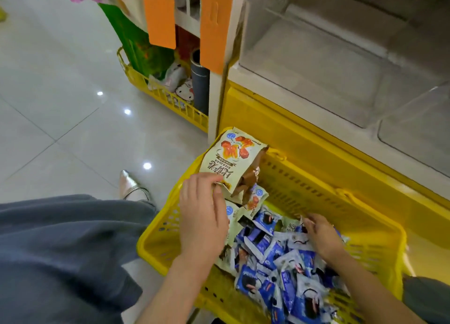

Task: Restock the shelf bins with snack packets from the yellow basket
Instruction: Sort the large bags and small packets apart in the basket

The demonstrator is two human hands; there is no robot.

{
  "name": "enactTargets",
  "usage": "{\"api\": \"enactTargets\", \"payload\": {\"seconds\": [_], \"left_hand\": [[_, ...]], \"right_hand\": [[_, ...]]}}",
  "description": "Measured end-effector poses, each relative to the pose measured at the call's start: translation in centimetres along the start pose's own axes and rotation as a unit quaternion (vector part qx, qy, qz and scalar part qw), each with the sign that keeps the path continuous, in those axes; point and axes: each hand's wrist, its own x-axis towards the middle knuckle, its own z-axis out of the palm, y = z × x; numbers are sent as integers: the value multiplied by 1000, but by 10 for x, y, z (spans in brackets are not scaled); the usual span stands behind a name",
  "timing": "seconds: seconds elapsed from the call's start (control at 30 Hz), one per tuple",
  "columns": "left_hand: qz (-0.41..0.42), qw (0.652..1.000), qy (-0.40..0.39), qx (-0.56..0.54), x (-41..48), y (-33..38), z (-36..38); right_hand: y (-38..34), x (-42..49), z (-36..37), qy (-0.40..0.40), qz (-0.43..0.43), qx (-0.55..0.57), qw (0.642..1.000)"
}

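Small blue foil snack packets [292,287] filled the slotted yellow plastic basket [151,241] at five o'clock. The right hand [321,236] dug among them, its grip unclear. The left hand [202,216] pinched a large cream snack bag [231,163]. Picking, I judged; next, a lift to the clear plastic shelf bin [316,68] at one o'clock.

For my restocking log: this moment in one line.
left hand: pinches large cream snack bag | right hand: among small blue-and-white packets, grip unclear | yellow plastic basket: packets inside | clear shelf bin: no packets visible

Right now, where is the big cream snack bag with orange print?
Head view, centre: the cream bag stands at the far-left corner of the yellow basket, its lower edge pinched by the left hand, beside blue packets.
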Motion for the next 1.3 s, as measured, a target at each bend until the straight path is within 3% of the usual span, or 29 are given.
{"api": "enactTargets", "payload": {"seconds": [0.1,0.2,0.43,0.6,0.67,0.73,0.93,1.2,1.3], "left_hand": [[111,979,-167,-28,-14,23,37],[80,941,-325,-38,-21,24,90],[24,816,-576,40,-33,-13,210],[13,742,-661,111,-37,-23,254],[28,729,-671,136,-37,-24,265],[39,734,-662,148,-36,-25,273],[60,768,-607,194,-34,-26,269],[190,846,-464,181,-42,-12,226],[233,850,-428,201,-33,-2,208]], "right_hand": [[17,5,6,-33,-17,-157,987],[26,3,8,-14,-34,-281,959],[36,-2,-5,-4,10,-227,974],[47,-18,-11,15,7,-251,968],[47,-19,-9,62,-9,-239,969],[46,-18,-6,49,-2,-214,976],[54,-10,4,8,14,-214,977],[59,-9,2,-21,12,-180,983],[57,-10,-5,-59,23,-92,994]]}}
